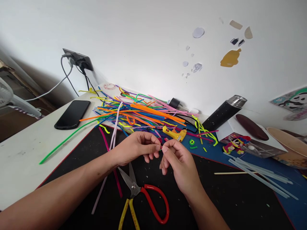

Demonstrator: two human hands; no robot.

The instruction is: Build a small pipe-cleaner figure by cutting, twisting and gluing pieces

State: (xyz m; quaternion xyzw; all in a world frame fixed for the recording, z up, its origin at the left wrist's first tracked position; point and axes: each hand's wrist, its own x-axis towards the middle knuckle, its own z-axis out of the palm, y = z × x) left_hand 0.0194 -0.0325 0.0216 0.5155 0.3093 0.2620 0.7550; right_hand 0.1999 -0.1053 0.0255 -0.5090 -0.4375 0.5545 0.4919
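My left hand (137, 148) and my right hand (181, 163) meet above the black mat, thumbs and forefingers pinched close together. Between the fingertips shows a small magenta piece (160, 140), probably a bit of pipe cleaner; the fingers cover most of it. Below the hands lie open scissors (133, 188) with one red and one yellow handle. A magenta pipe cleaner (117, 182) and pale lilac pipe cleaners (116, 127) run under my left forearm. Just beyond the fingertips is a yellow glue gun (177, 134).
A heap of coloured pipe cleaners (148, 113) spreads along the wall. A phone (72, 114) lies at the left. To the right are a black flask (220, 115), a box (251, 143), a small colourful figure (236, 145) and translucent glue sticks (263, 175).
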